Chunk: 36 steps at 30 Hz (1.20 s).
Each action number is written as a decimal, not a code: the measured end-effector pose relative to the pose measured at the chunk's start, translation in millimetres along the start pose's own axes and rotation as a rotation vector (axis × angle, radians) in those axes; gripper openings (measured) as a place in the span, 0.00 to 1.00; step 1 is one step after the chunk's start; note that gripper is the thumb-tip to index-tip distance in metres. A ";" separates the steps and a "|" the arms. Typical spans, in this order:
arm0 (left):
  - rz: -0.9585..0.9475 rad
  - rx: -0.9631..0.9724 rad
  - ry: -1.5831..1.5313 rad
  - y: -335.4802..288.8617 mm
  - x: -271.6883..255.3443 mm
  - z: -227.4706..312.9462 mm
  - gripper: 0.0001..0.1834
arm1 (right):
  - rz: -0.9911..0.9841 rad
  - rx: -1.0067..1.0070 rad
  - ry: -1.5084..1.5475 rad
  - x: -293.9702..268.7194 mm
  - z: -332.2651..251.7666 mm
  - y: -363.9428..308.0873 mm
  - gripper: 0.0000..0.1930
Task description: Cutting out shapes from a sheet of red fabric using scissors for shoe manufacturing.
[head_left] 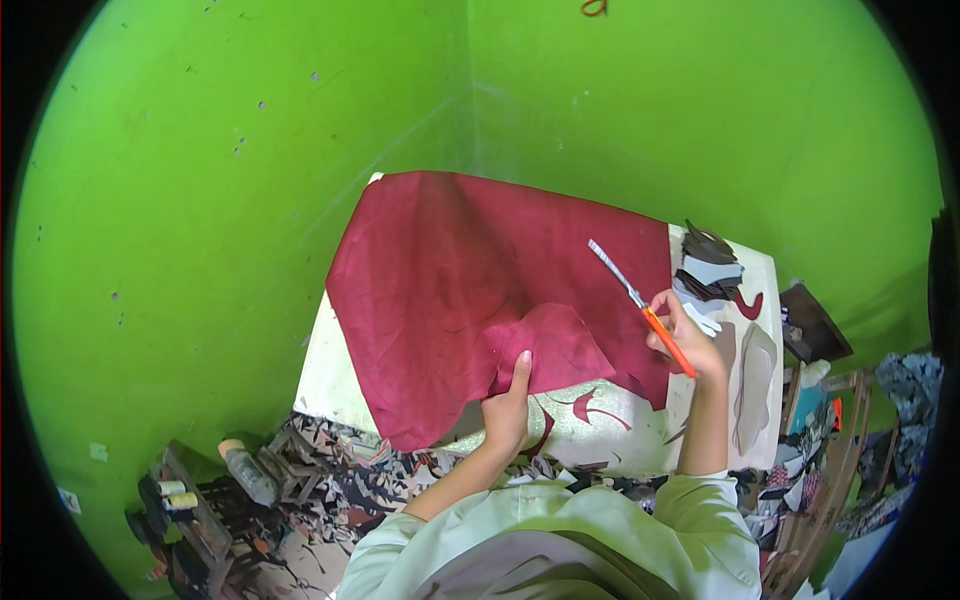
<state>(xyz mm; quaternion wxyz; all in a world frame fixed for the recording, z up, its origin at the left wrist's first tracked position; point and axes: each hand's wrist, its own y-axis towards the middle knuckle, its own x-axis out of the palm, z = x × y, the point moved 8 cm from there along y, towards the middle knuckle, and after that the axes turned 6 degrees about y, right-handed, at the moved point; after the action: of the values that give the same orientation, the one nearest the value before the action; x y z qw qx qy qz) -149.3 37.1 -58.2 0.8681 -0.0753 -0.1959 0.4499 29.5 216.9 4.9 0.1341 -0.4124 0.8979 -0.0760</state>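
A large dark red sheet of fabric-like material [430, 260] is spread over a pale table [335, 360]. My left hand [508, 405] grips its near edge, thumb on top, where a lighter flap [560, 345] is folded up. Faint outlines are drawn on the sheet. In my right hand [693, 340] is a pair of scissors [655, 325] with orange handles, held above the sheet's right side. Their blades point away to the upper left and look closed or nearly so. Small red offcuts [590, 405] lie on the table near my left hand.
Dark and grey cut pieces [708, 265] are heaped at the table's right end, with flat grey shapes [755, 385] nearer. Green walls meet behind the table. Scraps [370, 490] litter the floor. A bottle [248, 472] and thread spools [178, 497] are lower left; a wooden rack [835, 480] stands right.
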 end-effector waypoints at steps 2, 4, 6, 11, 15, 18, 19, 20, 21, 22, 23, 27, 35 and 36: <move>-0.012 -0.028 -0.031 -2.3 10.8 -10.1 0.22 | 0.054 0.016 0.389 18.1 5.6 -16.8 0.21; 0.017 -0.232 0.020 -5.9 21.6 -33.7 0.21 | 0.056 -0.106 0.618 34.8 7.4 -27.1 0.23; -0.002 -0.170 -0.030 -4.6 36.8 -33.1 0.22 | 0.071 -0.085 0.668 49.3 8.5 -30.5 0.27; 0.031 -0.108 0.082 -2.2 44.1 -32.0 0.15 | 0.334 -0.307 0.529 69.0 -11.7 -20.3 0.29; -0.071 -0.115 -0.004 -8.4 51.0 -25.7 0.17 | 0.427 -0.321 0.545 69.0 -19.7 -16.4 0.26; -0.181 -0.132 -0.189 -15.5 61.1 -15.2 0.16 | 0.468 -0.405 0.565 60.4 -26.8 -13.6 0.24; -0.220 -0.112 -0.283 -15.2 61.7 -15.7 0.16 | 0.475 -0.372 0.591 58.1 -25.6 -13.1 0.24; -0.252 -0.086 -0.378 -13.3 58.1 -16.2 0.16 | 0.473 -0.340 0.617 58.1 -25.8 -11.2 0.24; -0.367 -0.105 -0.415 -11.3 57.8 -20.1 0.19 | 0.472 -0.346 0.619 55.1 -26.7 -11.9 0.24; -0.370 -0.100 -0.414 -10.2 47.0 -24.0 0.19 | 0.455 -0.345 0.614 53.4 -26.2 -10.6 0.24; -0.479 -0.136 -0.566 -17.0 48.3 -15.9 0.21 | 0.441 -0.343 0.609 51.1 -24.5 -9.4 0.24; -0.475 -0.290 -0.815 -30.4 42.1 -8.2 0.27 | 0.406 -0.272 0.600 44.7 -9.2 -4.0 0.23; -0.297 -0.240 -0.603 -5.4 23.3 -19.3 0.16 | 0.385 -0.190 0.636 42.2 10.9 0.4 0.23; -0.302 -0.244 -0.600 -4.5 26.9 -16.9 0.16 | 0.400 -0.219 0.659 38.8 15.7 0.1 0.22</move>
<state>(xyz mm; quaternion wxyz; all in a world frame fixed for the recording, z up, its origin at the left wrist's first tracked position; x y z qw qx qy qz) -125.1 57.0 -64.8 0.8133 -0.0129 -0.5033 0.2917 10.0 187.0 -16.9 -0.1939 -0.1947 0.9581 -0.0806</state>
